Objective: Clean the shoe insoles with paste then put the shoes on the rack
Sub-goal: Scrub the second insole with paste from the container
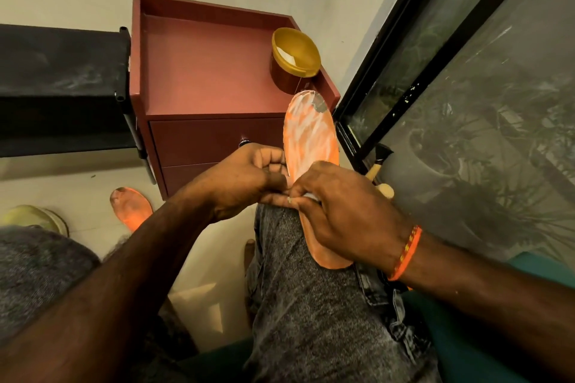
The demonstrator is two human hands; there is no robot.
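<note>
Insole (311,146), orange, flat and thin, laid lengthwise along the right thigh with the toe end projecting past the knee toward a red cabinet (205,71). Judged light and bendable, likely to flex or droop where unsupported; judged slippery where smeared. Best held by the bare edges near the middle or heel, away from the wet coating. Streaked over the forward half with whitish paste, with a dark worn patch at the toe; plain orange at the heel end, which lay under the right hand (345,211).

Left hand (249,177) curled at the insole's left edge, fingers folded inward (whether pinching the edge or only braced against it could not be told). Right hand draped over the middle of the insole, fingers bent, a small white item pinched at the fingertips, possibly a cloth or a dab of paste; too small to identify.

Yellow tub (295,56) open on the cabinet top, just beyond the toe of the insole, with white paste visible inside. Second insole (132,207), also orange, on the floor to the left, well apart. Wooden-handled brush (378,165) beside the right knee.
</note>
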